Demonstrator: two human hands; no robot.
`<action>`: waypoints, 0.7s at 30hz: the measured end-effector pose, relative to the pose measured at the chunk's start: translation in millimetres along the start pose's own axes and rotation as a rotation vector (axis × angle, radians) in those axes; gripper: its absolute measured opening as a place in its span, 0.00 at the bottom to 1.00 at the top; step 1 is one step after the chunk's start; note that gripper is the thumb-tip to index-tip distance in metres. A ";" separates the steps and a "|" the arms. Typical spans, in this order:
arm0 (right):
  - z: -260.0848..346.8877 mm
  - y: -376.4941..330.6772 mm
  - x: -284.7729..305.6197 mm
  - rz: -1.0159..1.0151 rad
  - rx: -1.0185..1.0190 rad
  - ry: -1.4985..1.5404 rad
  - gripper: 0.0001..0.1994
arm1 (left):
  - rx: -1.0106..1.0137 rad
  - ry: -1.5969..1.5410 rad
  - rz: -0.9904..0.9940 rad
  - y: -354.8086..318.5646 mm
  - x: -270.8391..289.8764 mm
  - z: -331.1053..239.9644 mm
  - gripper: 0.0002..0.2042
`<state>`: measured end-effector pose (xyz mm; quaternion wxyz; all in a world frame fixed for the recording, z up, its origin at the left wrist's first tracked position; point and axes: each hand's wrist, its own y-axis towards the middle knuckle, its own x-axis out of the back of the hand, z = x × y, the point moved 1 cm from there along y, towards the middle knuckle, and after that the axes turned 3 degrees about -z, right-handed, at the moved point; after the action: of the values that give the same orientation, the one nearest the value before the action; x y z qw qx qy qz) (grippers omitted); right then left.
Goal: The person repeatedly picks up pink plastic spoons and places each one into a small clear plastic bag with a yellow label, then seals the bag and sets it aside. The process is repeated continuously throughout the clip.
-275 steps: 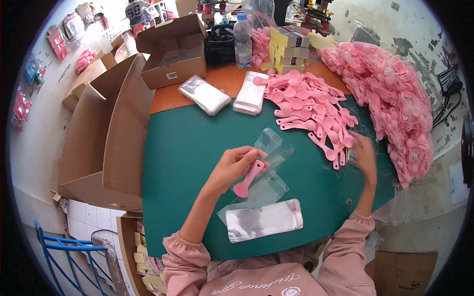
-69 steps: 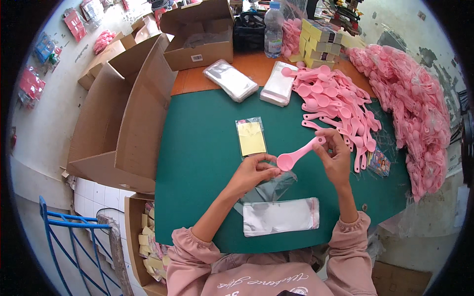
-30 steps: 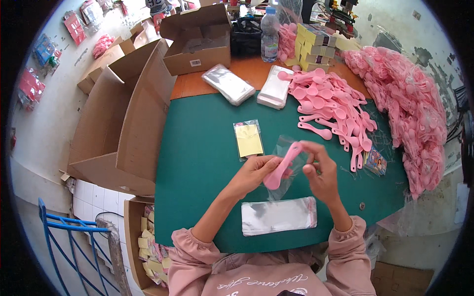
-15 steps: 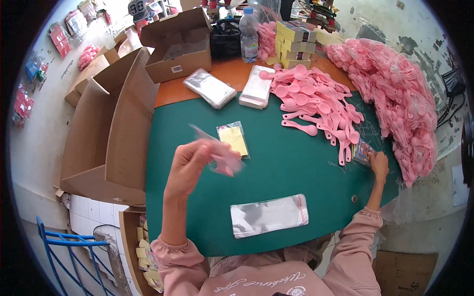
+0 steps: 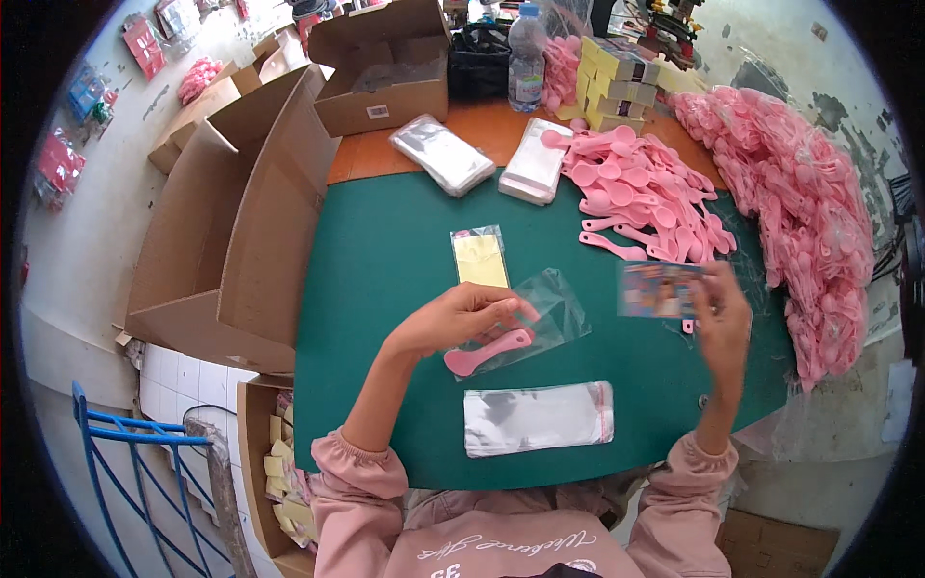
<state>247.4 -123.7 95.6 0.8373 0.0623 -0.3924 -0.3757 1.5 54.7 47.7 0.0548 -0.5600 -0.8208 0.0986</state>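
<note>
Near the middle of the green table, my left hand (image 5: 464, 316) is closed on a clear plastic bag (image 5: 559, 306). A pink spoon (image 5: 489, 353) shows in or against that bag, its bowl toward the left. My right hand (image 5: 723, 306) pinches a small printed card (image 5: 659, 289), slightly blurred, above the table to the right of the bag. Just beyond my left hand lies a packet with a yellow card (image 5: 479, 258) in clear plastic. Closer to me rests a stack of flat clear bags (image 5: 538, 419).
A heap of pink spoons (image 5: 655, 188) covers the far right, beside a large bag of spoons (image 5: 800, 212). Two bag bundles (image 5: 441, 156), a water bottle (image 5: 526, 60) and stacked yellow card blocks (image 5: 614, 82) stand at the back. An open carton (image 5: 275, 212) borders the left edge.
My right hand has lifted the card from the table's right side and brought it inward. My left hand has lowered and moved right with the bag and spoon. The view has shifted slightly.
</note>
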 end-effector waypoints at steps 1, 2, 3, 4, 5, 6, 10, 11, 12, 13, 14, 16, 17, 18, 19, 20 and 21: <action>25.2 -3.3 -15.2 0.071 -0.017 0.087 0.07 | 0.007 -0.007 -0.017 -0.1 0.1 0.3 0.15; 38.3 -7.0 -32.6 0.072 0.003 0.196 0.06 | 0.007 -0.006 -0.029 -1.8 -0.3 -0.1 0.15; 44.5 -9.2 -42.6 0.064 0.022 0.294 0.06 | -0.004 -0.002 -0.034 0.7 -2.5 -2.2 0.15; 46.2 -10.9 -47.6 0.065 0.025 0.298 0.06 | -0.010 0.004 -0.044 1.6 -3.8 -3.4 0.15; 47.6 -12.7 -52.4 0.129 0.022 0.323 0.06 | -0.011 0.005 -0.049 3.0 -3.2 -2.0 0.15; 48.8 -13.6 -55.5 0.194 0.018 0.348 0.06 | 0.003 0.035 -0.076 4.9 -1.3 1.6 0.16; 51.5 -9.9 -50.6 0.335 0.079 0.240 0.06 | 0.002 0.030 -0.100 1.7 4.2 5.7 0.17; 51.6 -10.0 -51.5 0.339 0.079 0.238 0.06 | 0.003 0.026 -0.102 1.3 3.7 6.2 0.17; 51.1 -10.0 -52.1 0.288 0.054 0.241 0.06 | 0.014 0.038 -0.099 1.3 2.4 6.6 0.17; 51.1 -9.2 -52.7 0.235 0.031 0.245 0.06 | 0.025 0.052 -0.096 1.7 2.1 6.6 0.17; 52.7 -7.2 -52.4 0.237 0.032 0.245 0.06 | 0.025 0.051 -0.098 2.4 2.1 6.9 0.17; 55.6 -2.2 -48.0 0.032 -0.048 0.381 0.06 | 0.003 0.066 -0.045 4.7 1.9 7.7 0.17; 55.9 -2.4 -47.2 0.031 -0.048 0.381 0.06 | 0.002 0.067 -0.044 4.5 1.5 6.2 0.17; 56.3 -3.5 -47.0 0.120 -0.006 0.324 0.05 | 0.001 0.057 -0.054 3.8 0.6 3.6 0.17; 56.9 -5.1 -47.3 0.211 0.038 0.270 0.05 | 0.001 0.048 -0.068 2.5 0.1 2.2 0.17; 57.3 -6.1 -47.9 0.302 0.081 0.214 0.05 | 0.001 0.049 -0.069 3.2 0.5 4.8 0.17; 57.2 -5.8 -48.6 0.301 0.082 0.215 0.05 | 0.009 0.053 -0.072 4.8 1.6 9.6 0.16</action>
<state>183.8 -83.9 102.8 0.9180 0.0765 -0.3203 -0.2209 3.3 57.0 37.2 0.0826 -0.5323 -0.8382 0.0852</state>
